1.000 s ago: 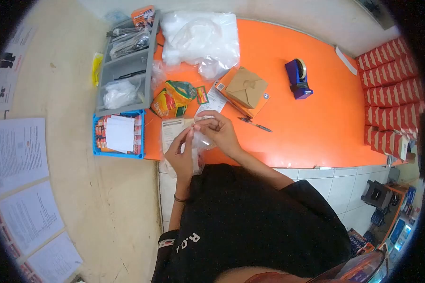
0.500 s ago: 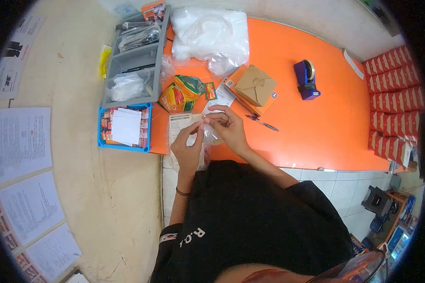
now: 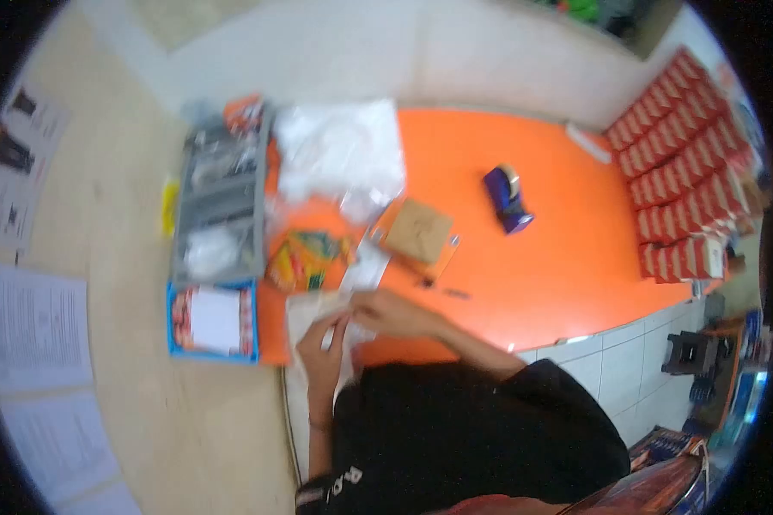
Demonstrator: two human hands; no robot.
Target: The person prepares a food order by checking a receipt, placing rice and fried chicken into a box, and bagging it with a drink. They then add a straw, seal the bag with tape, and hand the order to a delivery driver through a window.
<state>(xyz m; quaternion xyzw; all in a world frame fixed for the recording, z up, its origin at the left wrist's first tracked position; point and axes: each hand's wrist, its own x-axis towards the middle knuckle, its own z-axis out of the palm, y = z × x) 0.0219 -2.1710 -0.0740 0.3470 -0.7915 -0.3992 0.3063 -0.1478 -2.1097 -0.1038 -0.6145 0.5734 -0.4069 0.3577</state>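
Both of my hands meet over the near left part of the orange table, blurred by motion. My left hand has thumb and index finger pinched together. My right hand touches it from the right with bent fingers, also pinched. A clear plastic bag hangs at their fingers, mostly hidden. Beneath them lies a pale paper sheet. Just beyond are a yellow, green and red packet and a white slip.
A grey divided tray and a blue basket with white papers stand left. Farther back lie white plastic bags, a brown box, a pen and a tape dispenser. Stacked red boxes stand right.
The view has tilted up, so the table and the hands appear lower and farther left, and more wall shows. Both hands stay pinched together at the clear bag.
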